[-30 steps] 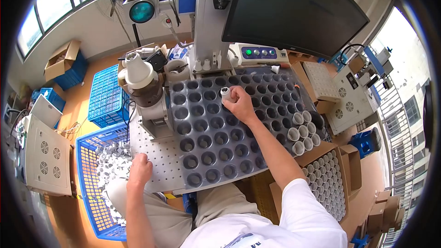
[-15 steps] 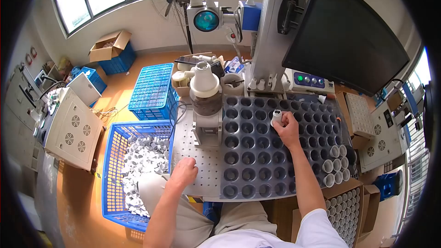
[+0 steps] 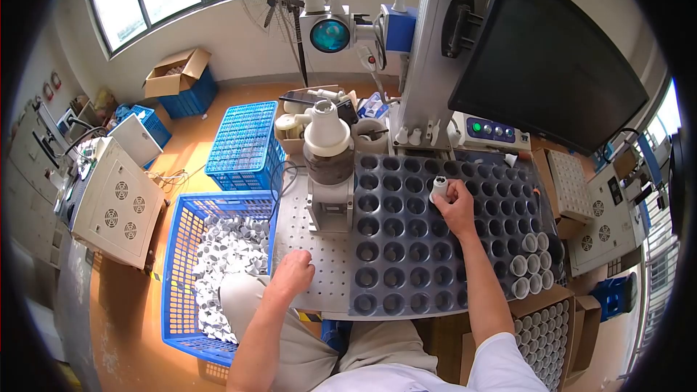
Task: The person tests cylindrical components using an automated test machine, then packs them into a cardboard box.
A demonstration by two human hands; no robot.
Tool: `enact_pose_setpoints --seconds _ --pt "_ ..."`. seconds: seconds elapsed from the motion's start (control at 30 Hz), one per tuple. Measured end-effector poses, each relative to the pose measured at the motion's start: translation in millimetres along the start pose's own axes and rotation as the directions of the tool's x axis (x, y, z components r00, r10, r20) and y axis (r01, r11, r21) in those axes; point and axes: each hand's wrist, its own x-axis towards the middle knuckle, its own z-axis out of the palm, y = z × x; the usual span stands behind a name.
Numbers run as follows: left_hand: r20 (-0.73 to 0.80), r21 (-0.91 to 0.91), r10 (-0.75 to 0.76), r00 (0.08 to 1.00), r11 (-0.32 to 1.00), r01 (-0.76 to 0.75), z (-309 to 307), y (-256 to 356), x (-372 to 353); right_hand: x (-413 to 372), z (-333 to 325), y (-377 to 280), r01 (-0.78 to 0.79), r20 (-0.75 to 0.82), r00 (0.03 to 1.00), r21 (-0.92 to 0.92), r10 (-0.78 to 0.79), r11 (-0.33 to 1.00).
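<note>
My right hand (image 3: 457,208) is closed around a small white plastic cup-like part (image 3: 440,187) with a narrower open top, held upright over the dark tray (image 3: 379,265) with rows of round pockets. My left hand (image 3: 294,273) rests in a loose fist at the front edge of the perforated metal plate (image 3: 330,261), and I see nothing in it. Behind that plate stands a fixture with a white cone-shaped part (image 3: 326,134) on top, below a lens head (image 3: 329,34). Several white cups (image 3: 534,263) stand grouped at the tray's right end.
A blue basket (image 3: 178,276) full of loose white parts stands at my left. Cartons with rows of white cups (image 3: 541,334) sit at lower right. A large dark monitor (image 3: 548,58) hangs over the right side, above a control box with buttons (image 3: 494,131).
The whole view has shifted slightly. My right hand still holds the white part over the tray, and my left hand stays in place.
</note>
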Motion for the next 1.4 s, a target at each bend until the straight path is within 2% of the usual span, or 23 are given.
enact_pose_setpoints --seconds 0.5,0.7,0.8,0.9,1.0,1.07,1.13,1.2,1.27,1.33,1.4 --pt "-0.001 0.005 0.016 1.0 1.0 -0.016 0.2 -0.4 0.3 0.3 -0.8 1.6 -0.005 -0.002 1.0 0.018 0.005 1.0" --pt "-0.013 -0.009 -0.001 1.0 1.0 0.001 0.7 -0.5 -0.7 0.9 -0.8 4.7 0.001 0.001 1.0 0.026 -0.001 1.0" --pt "0.021 -0.001 -0.056 0.998 0.998 0.056 -1.7 -0.9 0.5 1.3 -1.2 8.5 -0.006 0.006 1.0 0.033 0.006 0.999" --pt "-0.112 -0.129 -0.082 0.99 0.989 0.067 12.1 -20.2 8.3 1.3 -1.4 7.6 -0.004 0.003 1.0 0.025 0.003 1.0" --pt "-0.353 -0.255 0.044 0.935 0.957 -0.141 -32.8 -14.2 21.8 2.1 -2.3 4.2 -0.005 -0.006 1.0 0.034 0.006 0.999" --pt "-0.519 -0.452 -0.133 0.844 0.881 -0.139 -72.1 7.1 42.1 2.0 -3.6 8.1 -0.036 0.005 0.999 0.055 0.036 0.998" --pt "-0.752 -0.375 -0.046 0.658 0.85 -0.369 -118.0 47.3 63.1 4.3 -4.4 9.5 -0.076 -0.005 0.997 0.126 0.078 0.989" --pt "-0.807 -0.345 -0.052 0.588 0.849 -0.399 -161.4 96.9 80.4 15.1 -6.1 -7.7 -0.073 0.005 0.997 0.212 0.073 0.975" --pt "-0.768 -0.431 -0.014 0.641 0.751 -0.5 -176.6 119.2 112.5 26.6 2.3 -65.2 -0.055 0.027 0.998 0.315 0.049 0.948" --pt "-0.767 -0.351 0.031 0.641 0.817 -0.458 -165.0 127.4 156.2 39.3 17.4 -133.2 -0.049 0.092 0.996 0.484 0.005 0.874" --pt "-0.735 -0.342 0.072 0.674 0.819 -0.46 -171.3 134.8 154.5 56.5 45.0 -166.4 0.047 0.118 0.984 0.553 -0.134 0.832"
